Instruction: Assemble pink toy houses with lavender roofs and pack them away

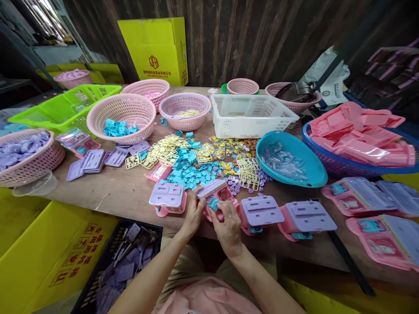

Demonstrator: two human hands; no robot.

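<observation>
Pink and purple plastic filled the wooden table (pixel 124 192). Both hands were at the near edge, holding one small pink toy case (pixel 216 198) with a purple lid tipped up at the back. The left hand (pixel 194 214) was closed on the left side of the case, with the fingers curled around its edge. The right hand (pixel 229 226) gripped the front right side, and its fingers pressed on a blue piece (pixel 213 203) that sat inside the case. Just left of the hands lay a shut case (pixel 167 197) with a purple top. Two more shut cases (pixel 260 211) (pixel 307 217) lay just to the right, side by side. Behind the held case was a heap of small blue pieces (pixel 186 172), with pale yellow frames of parts (pixel 163 152) and little purple rings (pixel 234 185) mixed around it. A round pink basket (pixel 121 117) farther back held more blue pieces. A white basket (pixel 250 114) stood in the middle at the back. A blue bowl (pixel 290 159) to the right held clear bits, and a big blue basket (pixel 327 159) beside it was piled with pink trays. Near the left edge, a pink basket (pixel 31 157) was full of purple pieces. A black crate (pixel 121 261) of purple lids sat below the table by the left arm.
</observation>
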